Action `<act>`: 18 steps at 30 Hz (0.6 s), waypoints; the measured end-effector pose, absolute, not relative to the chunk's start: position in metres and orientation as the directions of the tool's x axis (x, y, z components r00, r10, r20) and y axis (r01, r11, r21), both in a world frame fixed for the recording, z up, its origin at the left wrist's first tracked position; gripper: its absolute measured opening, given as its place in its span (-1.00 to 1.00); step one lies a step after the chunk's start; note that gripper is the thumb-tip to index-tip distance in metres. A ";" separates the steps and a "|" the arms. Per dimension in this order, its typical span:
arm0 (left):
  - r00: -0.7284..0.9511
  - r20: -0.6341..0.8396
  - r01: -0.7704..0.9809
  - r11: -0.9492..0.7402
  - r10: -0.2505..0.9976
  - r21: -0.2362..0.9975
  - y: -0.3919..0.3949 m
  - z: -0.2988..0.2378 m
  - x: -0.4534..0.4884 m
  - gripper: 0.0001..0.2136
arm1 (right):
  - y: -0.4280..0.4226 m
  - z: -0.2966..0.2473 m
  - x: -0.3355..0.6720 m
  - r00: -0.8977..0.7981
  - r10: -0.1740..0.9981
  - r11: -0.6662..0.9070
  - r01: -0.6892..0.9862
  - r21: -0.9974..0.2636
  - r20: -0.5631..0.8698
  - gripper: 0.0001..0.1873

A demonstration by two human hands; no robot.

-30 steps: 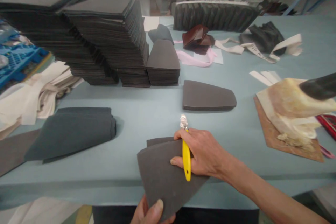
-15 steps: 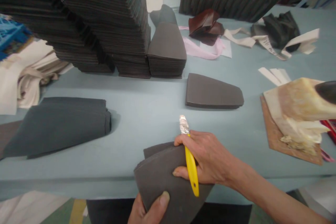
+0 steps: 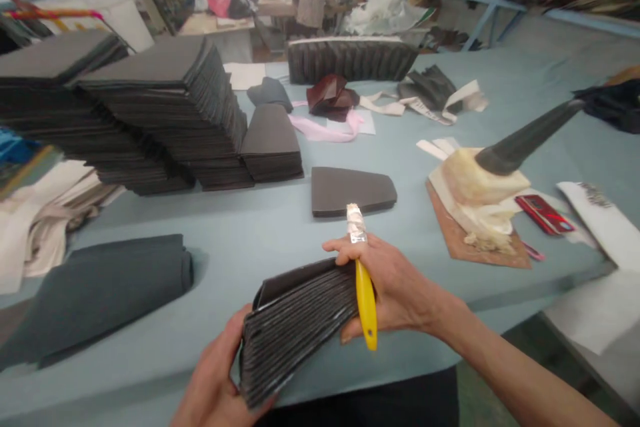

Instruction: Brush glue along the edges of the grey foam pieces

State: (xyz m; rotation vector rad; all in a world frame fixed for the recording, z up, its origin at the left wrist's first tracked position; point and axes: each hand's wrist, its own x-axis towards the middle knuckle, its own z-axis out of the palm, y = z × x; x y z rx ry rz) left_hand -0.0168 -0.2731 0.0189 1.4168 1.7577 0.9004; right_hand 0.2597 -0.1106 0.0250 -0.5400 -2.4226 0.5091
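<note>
- The bundle of dark panels (image 3: 300,323) is at the lower centre of the frame, tilted over the counter's (image 3: 235,260) near edge, its many layered edges facing the viewer.
- The left grip (image 3: 215,373), at the bottom left of centre, is clasped around the bundle's left end.
- The right grip (image 3: 403,287), right of centre, grasps a yellow-handled brush (image 3: 366,307) and also has fingers and thumb about the bundle's right end.
- The brush points upward, its pale, coated head before the near edge of a smaller grey stack (image 3: 350,188) at mid-frame; whether they touch, I cannot tell.
- A folded dark green piece (image 3: 115,290) lies at the lower left.
- Tall dark stacks (image 3: 165,113) rise at the upper left, with a shorter stack (image 3: 273,143) just beside them.
- Right of centre, a cream-coloured block (image 3: 477,177) with a black handle (image 3: 525,137) rests on a brown board (image 3: 445,230), near a red phone-like object (image 3: 545,215).
</note>
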 end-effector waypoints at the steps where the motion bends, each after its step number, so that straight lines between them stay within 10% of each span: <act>1: -0.125 -0.066 0.515 0.122 0.990 0.848 -0.265 0.022 -0.022 -0.62 | -0.112 0.021 0.260 -0.718 0.496 0.842 0.259 -0.473 0.488 -0.13; 9: 0.031 -0.120 0.454 0.093 0.992 0.886 -0.224 0.026 -0.049 -0.57 | -0.123 0.002 0.242 -0.622 0.523 0.852 0.370 -0.370 0.583 -0.16; 18: -0.046 -0.109 0.307 0.118 0.993 0.945 -0.247 -0.013 -0.050 -0.07 | -0.135 0.005 0.229 -0.678 0.513 0.857 0.372 -0.356 0.526 -0.15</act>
